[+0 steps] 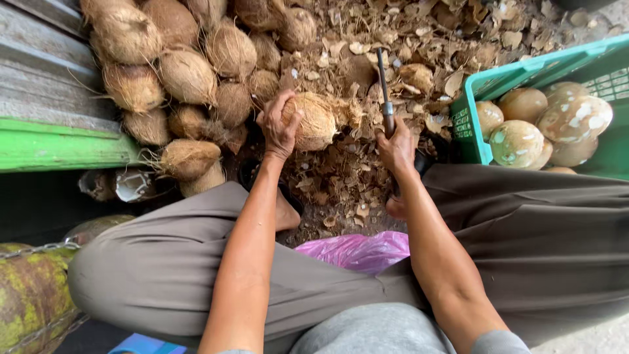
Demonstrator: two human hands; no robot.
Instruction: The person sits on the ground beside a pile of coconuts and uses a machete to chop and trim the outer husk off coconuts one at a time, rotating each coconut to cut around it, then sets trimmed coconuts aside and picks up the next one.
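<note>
While the left hand (280, 128) grips a husked brown coconut (313, 120) from its near side, the right hand (397, 147) is clenched round the handle of a dark, narrow blade (382, 82) pointing away from the person. Both lie over ground littered with husk chips (406, 39). Unpeeled coconuts (177, 72) are heaped to the left; a green crate (524, 75) of pale peeled coconuts (553, 121) stands right.
</note>
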